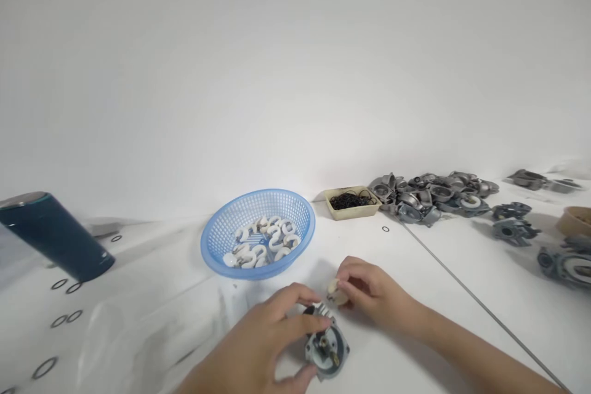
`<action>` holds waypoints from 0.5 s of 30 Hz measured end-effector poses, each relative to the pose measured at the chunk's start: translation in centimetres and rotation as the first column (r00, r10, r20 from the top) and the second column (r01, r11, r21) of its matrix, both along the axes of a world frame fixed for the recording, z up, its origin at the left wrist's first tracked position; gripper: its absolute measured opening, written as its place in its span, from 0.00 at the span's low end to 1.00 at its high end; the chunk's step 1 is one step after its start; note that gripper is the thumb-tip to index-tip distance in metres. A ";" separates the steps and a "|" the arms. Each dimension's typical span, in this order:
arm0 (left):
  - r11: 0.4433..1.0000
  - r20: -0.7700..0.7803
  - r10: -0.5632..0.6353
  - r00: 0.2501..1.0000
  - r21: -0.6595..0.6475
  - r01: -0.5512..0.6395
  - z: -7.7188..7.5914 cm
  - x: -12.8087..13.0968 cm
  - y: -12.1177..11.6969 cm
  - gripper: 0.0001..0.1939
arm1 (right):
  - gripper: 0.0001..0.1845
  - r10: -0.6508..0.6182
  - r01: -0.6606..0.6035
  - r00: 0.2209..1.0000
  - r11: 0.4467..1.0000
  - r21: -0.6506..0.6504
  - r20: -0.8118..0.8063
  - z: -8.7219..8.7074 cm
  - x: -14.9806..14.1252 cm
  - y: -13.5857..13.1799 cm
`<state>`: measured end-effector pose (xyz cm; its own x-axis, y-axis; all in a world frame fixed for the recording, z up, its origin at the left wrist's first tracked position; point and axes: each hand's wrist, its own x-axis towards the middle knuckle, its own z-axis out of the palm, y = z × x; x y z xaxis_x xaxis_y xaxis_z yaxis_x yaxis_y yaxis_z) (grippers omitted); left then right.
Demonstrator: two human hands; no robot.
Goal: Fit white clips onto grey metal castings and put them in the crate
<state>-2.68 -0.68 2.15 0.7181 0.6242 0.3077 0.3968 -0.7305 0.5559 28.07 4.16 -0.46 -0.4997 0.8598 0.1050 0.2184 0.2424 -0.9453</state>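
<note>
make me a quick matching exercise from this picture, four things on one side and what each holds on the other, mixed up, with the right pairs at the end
Column one
1. left hand
2. blue basket
3. right hand
4. pale yellow tray

Column two
A. thin black rings
B. a small off-white piece
C. a grey metal housing
D. white curved pieces

Right pairs: 1-C, 2-D, 3-B, 4-A

A white tabletop (383, 251) bears a blue basket (263, 273) just beyond the left hand (268, 332), a yellow tray (357, 213) and heaped metal castings (420, 198) beyond the right hand (367, 290), black rings (67, 318) and a dark-blue tumbler (60, 237) leftward of both.
</note>
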 end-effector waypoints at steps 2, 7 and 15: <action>0.999 0.034 0.005 0.999 -0.044 -0.004 -0.1 0.0 0.2 0.28 | 0.33 -0.012 0.011 1.000 0.999 -0.041 -0.015 0.2 -0.1 -0.1; 0.976 0.069 0.072 0.995 -0.212 -0.056 0.0 0.3 0.6 0.18 | 0.36 0.006 -0.005 1.000 0.992 -0.127 0.011 1.1 -0.7 -1.5; 0.930 0.093 0.255 0.962 -0.297 -0.218 -0.4 1.2 -0.2 0.16 | 0.38 0.050 -0.052 0.999 0.966 -0.252 -0.013 1.3 -1.2 -2.9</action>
<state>-1.52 -0.90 1.79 0.5051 0.8454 0.1737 0.4506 -0.4300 0.7823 26.86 1.31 0.84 -0.5438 0.8322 -0.1083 0.2055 0.0069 -0.9786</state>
